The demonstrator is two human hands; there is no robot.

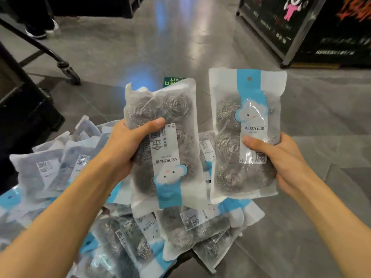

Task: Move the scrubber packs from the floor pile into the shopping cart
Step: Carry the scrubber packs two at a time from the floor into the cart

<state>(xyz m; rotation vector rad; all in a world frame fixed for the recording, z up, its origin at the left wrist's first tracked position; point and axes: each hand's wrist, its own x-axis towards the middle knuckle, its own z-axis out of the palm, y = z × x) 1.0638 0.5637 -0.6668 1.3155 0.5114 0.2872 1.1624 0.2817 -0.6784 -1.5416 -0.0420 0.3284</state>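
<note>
My left hand grips a clear scrubber pack of steel-wool balls, held upside down with its blue band and cloud label at the bottom. My right hand grips a second scrubber pack, upright, its hang hole at the top. Both packs hang in the air above the floor pile of several similar packs, which spreads across the lower left and centre. A dark cart frame with a caster wheel shows at the upper left; its basket is out of view.
Grey tiled floor stretches ahead and to the right. A black display stand with printed graphics stands at the upper right. A dark cabinet or shelf base fills the left edge. Someone's shoes show at the far upper left.
</note>
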